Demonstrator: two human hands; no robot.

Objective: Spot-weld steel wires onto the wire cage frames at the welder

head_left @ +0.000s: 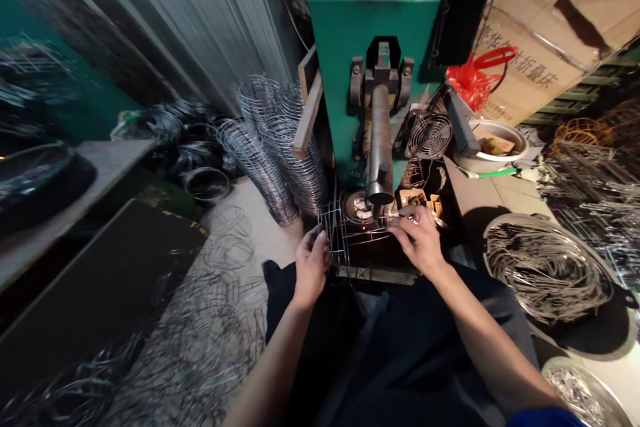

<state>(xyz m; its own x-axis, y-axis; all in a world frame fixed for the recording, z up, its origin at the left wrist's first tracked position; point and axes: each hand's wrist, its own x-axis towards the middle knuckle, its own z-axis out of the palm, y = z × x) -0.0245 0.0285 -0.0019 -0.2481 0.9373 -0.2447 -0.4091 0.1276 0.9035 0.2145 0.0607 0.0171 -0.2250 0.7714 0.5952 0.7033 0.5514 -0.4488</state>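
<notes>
My left hand point(312, 260) is closed on the left side of a wire frame point(338, 235) made of thin crossed metal rods. Close under the round arm point(379, 147) of a green machine point(345, 40), my right hand point(420, 237) pinches at the right end of the frame. Whether its fingers hold the frame itself or a separate thin wire, I cannot make out. Small bright spots glow below the arm's tip, near the right fingertips. The machine's lower part is partly hidden behind the frame and my hands.
Stacks of wire rings point(270, 140) stand left of the machine. Loose wire frames point(210, 320) cover the floor at left. To the right are a basin of bent wires point(545, 267), a bowl of small metal pieces point(575, 390), a white tub point(493, 160) and cardboard boxes point(540, 47).
</notes>
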